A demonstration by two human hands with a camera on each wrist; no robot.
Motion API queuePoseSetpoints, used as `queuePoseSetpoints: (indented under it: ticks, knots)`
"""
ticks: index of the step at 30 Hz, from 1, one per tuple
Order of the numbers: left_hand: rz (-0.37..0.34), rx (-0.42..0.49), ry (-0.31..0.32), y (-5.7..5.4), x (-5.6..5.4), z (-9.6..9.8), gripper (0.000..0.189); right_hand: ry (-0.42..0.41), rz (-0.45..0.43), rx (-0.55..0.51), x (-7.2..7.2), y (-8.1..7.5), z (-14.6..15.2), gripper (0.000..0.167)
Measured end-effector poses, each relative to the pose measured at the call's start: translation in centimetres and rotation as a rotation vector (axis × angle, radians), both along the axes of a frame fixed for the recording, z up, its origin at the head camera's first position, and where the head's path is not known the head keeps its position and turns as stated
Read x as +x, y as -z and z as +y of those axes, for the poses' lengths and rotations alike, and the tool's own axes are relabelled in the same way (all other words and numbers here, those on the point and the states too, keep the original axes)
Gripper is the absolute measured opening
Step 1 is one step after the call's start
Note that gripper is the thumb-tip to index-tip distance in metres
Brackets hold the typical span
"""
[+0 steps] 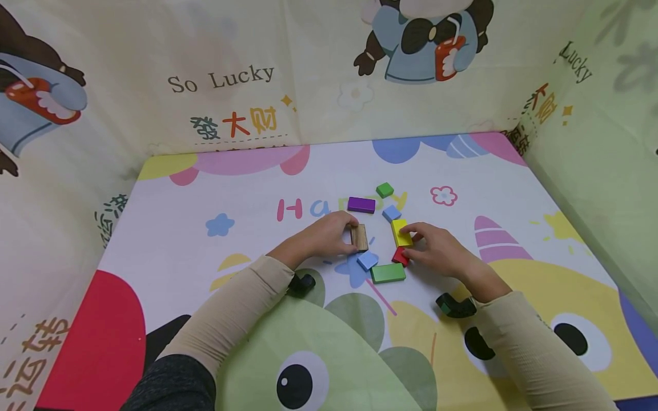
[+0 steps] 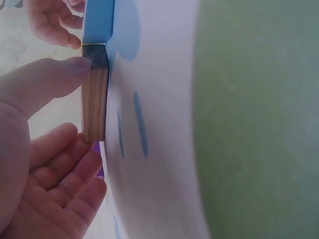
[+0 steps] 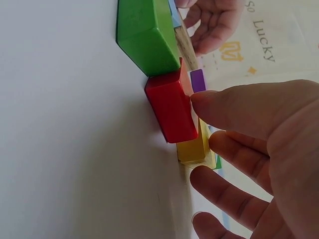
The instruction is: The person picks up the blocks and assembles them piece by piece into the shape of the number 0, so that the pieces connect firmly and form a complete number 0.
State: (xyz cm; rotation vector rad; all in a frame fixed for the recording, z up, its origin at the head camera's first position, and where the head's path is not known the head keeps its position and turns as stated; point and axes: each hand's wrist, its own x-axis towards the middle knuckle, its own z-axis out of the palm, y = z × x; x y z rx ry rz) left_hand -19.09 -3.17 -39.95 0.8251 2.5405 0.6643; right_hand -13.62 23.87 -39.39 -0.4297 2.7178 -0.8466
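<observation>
My left hand (image 1: 331,235) pinches a wooden block (image 1: 362,237) by its two ends, between thumb and fingertips. In the left wrist view that block (image 2: 95,99) meets the end of a blue block (image 2: 98,22). With relaxed fingers, my right hand (image 1: 441,249) touches a red block (image 1: 400,258) with its thumb, and its index fingertip is at a yellow block (image 1: 399,233). The right wrist view shows the red block (image 3: 172,109) against a large green block (image 3: 147,37). The colored blocks form a curve, including a small blue block (image 1: 367,261) beside the wooden one.
At the far side of the curve lie a purple block (image 1: 361,205), a small green block (image 1: 384,190) and another blue block (image 1: 392,213). The printed tabletop (image 1: 247,188) is bounded by cloth walls (image 1: 319,74) at the back and sides.
</observation>
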Motion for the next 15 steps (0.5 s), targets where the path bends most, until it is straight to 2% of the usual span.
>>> queuePoseSetpoints:
  ticks: [15]
  knots:
    - [0.012,-0.011,-0.002,0.10,-0.02,-0.07,0.059,0.009,-0.002,0.010,-0.07,0.03,-0.07,0.047]
